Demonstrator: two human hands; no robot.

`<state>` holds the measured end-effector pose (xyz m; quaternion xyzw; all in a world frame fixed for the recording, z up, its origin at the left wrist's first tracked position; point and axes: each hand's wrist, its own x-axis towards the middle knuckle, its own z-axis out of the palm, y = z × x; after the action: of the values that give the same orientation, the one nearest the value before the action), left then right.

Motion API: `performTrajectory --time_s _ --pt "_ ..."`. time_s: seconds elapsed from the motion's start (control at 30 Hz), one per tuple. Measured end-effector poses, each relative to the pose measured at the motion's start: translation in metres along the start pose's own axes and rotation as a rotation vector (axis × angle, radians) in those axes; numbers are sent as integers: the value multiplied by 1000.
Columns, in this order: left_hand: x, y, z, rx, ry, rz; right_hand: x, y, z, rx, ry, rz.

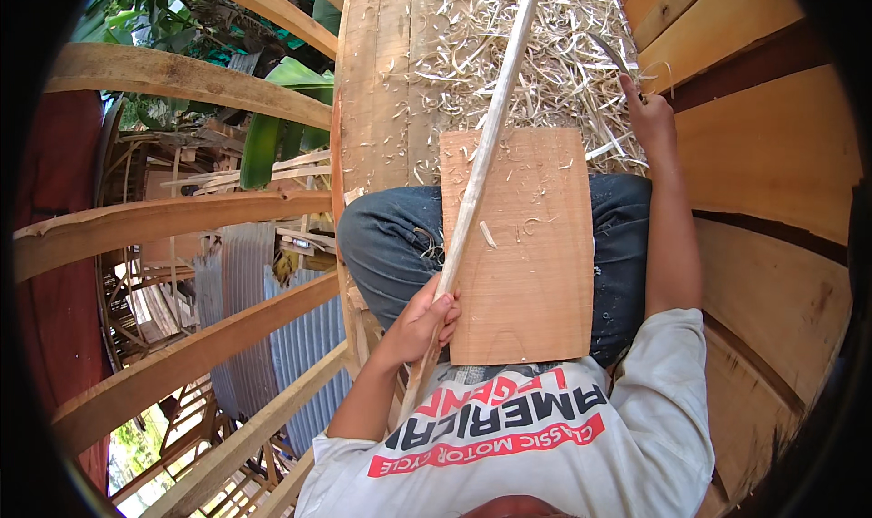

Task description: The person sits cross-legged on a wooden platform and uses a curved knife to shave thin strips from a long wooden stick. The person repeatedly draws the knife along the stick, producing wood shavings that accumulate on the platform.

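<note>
My left hand [428,321] is wrapped round the lower part of a long, pale wooden pole [486,155]. The pole slants from beside my waist up past the top of the view. Under its middle, a flat rectangular board [531,273] lies across my lap, with a few curls of wood on it. Out to the right, my right hand [651,121] grips a knife [609,53] with a thin, curved dark blade. The blade is apart from the pole and points up and left, over the shavings. Most of the knife's handle is hidden in my fingers.
Thin wood shavings [563,55] cover much of the plank floor [377,91] ahead of me. A wall of wide boards [772,168] stands close on the right. Along the left runs an open railing of wooden slats [163,227], with corrugated metal sheets [304,327] and green leaves [259,146] beyond.
</note>
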<state>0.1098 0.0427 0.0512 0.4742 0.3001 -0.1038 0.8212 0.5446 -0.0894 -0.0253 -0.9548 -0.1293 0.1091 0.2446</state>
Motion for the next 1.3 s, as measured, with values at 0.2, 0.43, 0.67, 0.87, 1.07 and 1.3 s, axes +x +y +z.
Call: performTrajectory --time_s 0.2,0.43,0.67,0.87,1.07,1.3 --pt "10 13 3 -197 -156 -68 -13 -18 1 120 1 -160" --pt "27 24 11 -105 -91 -79 -31 -27 8 355 160 -371" --pt "37 28 14 -37 -73 -28 -26 -23 25 401 177 -340" --pt "49 27 17 -11 0 5 -39 -31 19 617 -137 -279" --pt "55 32 15 -80 36 3 -74 -59 10 139 -170 -560" --pt "65 38 15 -79 59 -1 -110 -70 25 -87 -140 -781"
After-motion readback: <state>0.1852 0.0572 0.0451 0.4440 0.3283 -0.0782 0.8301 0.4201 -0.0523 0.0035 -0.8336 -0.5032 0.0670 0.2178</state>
